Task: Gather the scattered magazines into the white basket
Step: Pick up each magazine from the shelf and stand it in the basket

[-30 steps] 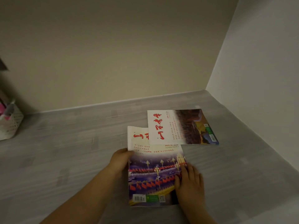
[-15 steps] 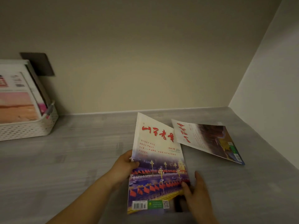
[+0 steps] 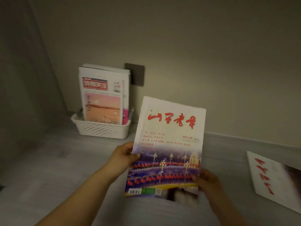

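A person holds one magazine [image 3: 169, 144] up off a grey wood-grain surface [image 3: 48, 168], its cover facing the viewer and tilted slightly to the right. The cover carries a red brush-lettered title on cream, and below it a night street scene with lamp posts and rows of red flags; a barcode sits at the lower left corner.

The left hand [image 3: 125, 154] grasps the magazine's left edge at mid height, thumb on the cover, fingers behind it. The right hand [image 3: 206, 181] grasps the lower right corner the same way; its fingers are hidden behind the pages.

The white basket [image 3: 101, 130] – lattice-sided plastic – stands against the beige wall [image 3: 195, 46], behind and to the left of the held magazine, with a gap between them. Several magazines [image 3: 102, 98] already stand upright in it, the front one showing a pink and orange sky, and they take up much of the basket. A pink-edged item [image 3: 125, 116] is wedged at the right end of that stack. The stack's top covers part of a dark square wall plate [image 3: 136, 74].

A second magazine [image 3: 275, 178] lies flat at the far right, blurred, well apart from the basket – the held magazine and the right hand are between them.
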Tool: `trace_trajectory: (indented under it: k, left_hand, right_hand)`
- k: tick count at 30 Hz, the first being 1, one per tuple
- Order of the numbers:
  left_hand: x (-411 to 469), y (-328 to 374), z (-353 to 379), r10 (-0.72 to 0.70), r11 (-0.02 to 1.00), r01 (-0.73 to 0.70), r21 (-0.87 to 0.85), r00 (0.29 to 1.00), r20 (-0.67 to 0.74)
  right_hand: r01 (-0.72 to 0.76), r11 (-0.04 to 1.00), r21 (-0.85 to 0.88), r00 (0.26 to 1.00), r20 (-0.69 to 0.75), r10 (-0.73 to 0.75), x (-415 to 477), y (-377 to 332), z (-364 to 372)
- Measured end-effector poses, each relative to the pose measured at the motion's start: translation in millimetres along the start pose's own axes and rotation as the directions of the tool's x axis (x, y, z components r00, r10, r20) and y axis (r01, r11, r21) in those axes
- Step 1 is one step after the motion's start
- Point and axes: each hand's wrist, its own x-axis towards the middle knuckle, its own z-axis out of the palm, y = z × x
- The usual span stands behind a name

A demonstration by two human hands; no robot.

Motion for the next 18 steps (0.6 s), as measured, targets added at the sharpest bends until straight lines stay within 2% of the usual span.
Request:
trace_trajectory:
  k: [2,4,11,18]
  left_hand:
    - [10.0,1.0,-40.8,0.035,0.999,-0.031,0.037,0.991,-0.131]
    - [23.3,4.1,-81.5,0.075,0.997,-0.067,0.049,0.976,-0.204]
    - [86.3,34.0,-200.6,0.133,0.990,-0.113,0.082,0.943,-0.305]
    - [150.0,35.0,-248.1,0.193,0.981,-0.154,0.122,0.875,-0.444]
  right_hand:
    - [0.063,0.997,-0.049,0.998,-0.016,-0.063,12.7,-19.6,43.4]
    - [0.137,0.986,-0.099,0.990,-0.030,-0.140,26.9,-38.3,86.4]
    - [0.330,0.938,-0.109,0.941,-0.039,-0.336,76.3,-101.2,201.1]
    - [0.397,0.910,-0.121,0.910,-0.079,-0.407,131.8,-133.7,261.6]
